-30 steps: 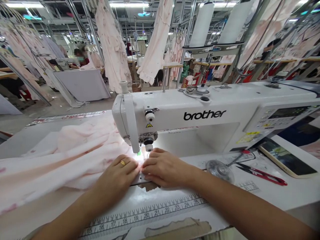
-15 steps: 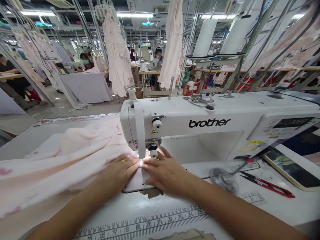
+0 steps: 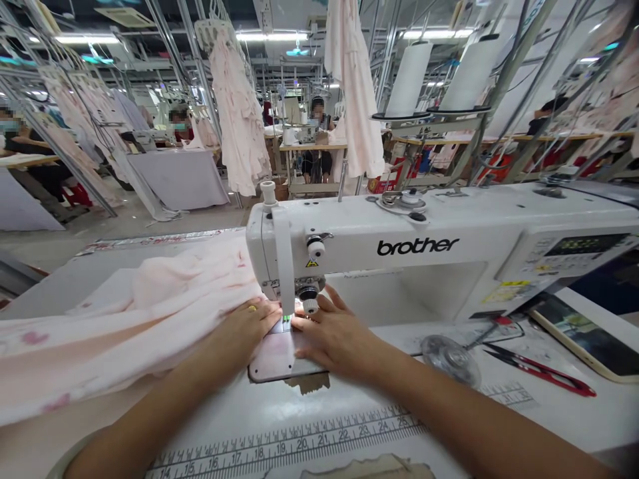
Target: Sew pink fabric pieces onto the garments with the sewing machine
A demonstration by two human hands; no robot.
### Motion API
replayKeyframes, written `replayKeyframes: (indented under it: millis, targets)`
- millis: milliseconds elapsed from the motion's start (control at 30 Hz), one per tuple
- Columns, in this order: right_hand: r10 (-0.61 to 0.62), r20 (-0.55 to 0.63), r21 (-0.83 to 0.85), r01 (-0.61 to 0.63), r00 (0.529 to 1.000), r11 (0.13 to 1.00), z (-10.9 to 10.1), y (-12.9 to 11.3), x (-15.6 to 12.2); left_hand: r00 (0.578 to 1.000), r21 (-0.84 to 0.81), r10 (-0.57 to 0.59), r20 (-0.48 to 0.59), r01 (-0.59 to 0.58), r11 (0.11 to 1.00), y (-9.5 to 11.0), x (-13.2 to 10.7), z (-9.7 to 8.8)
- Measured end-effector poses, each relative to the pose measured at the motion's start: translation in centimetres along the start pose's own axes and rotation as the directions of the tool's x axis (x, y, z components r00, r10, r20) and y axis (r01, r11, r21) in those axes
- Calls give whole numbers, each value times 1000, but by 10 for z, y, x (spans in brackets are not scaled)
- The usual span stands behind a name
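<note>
A white sewing machine (image 3: 419, 246) marked "brother" stands before me, its lamp lighting the needle area. Pale pink floral fabric (image 3: 190, 286) spreads over the table to the left of the machine and runs up to the needle. My left hand (image 3: 252, 326), with a ring on one finger, lies flat on this fabric, fingers stretched toward the presser foot. On the needle's other side, my right hand (image 3: 334, 332) rests with fingers spread, some reaching behind the machine head. Between the hands the metal needle plate (image 3: 272, 359) shows. Whatever lies under the right fingertips is hidden.
Right of my forearm lie a clear round plastic piece (image 3: 450, 360), red thread snips (image 3: 542, 369) and a phone (image 3: 589, 336). A printed ruler (image 3: 299, 442) runs along the front. Thread cones (image 3: 409, 80) stand behind the machine. Hanging garments (image 3: 237, 113) and people at other machines fill the background.
Both hands have shifted slightly, baring more of the needle plate between them. The left hand sits a bit further back. The whole view has also moved slightly.
</note>
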State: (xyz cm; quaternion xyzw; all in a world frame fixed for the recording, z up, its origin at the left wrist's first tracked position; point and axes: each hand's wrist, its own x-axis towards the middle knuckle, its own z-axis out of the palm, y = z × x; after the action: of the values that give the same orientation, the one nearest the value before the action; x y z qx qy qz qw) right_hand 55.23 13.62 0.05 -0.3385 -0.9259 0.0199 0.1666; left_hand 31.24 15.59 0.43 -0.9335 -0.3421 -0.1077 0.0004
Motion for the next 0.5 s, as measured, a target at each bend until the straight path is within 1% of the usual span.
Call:
replayKeyframes:
  millis: [200,367,433,500]
  targets:
    - [-10,-41,-28,9,999,1000,2,2,0,1000,-45,-1,23,2,999,2,2,-6]
    - [-39,-141,-43,33,989,999,5,4,1,999,-39,-44,26,45,998,5,0,-5]
    - [-101,-215,-90,83,971,992,10,11,1,997,-21,-58,50,59,998,8,-1,-5]
    - [-219,-298,-175,172,929,969,18,23,3,994,6,-81,73,81,997,7,0,-5]
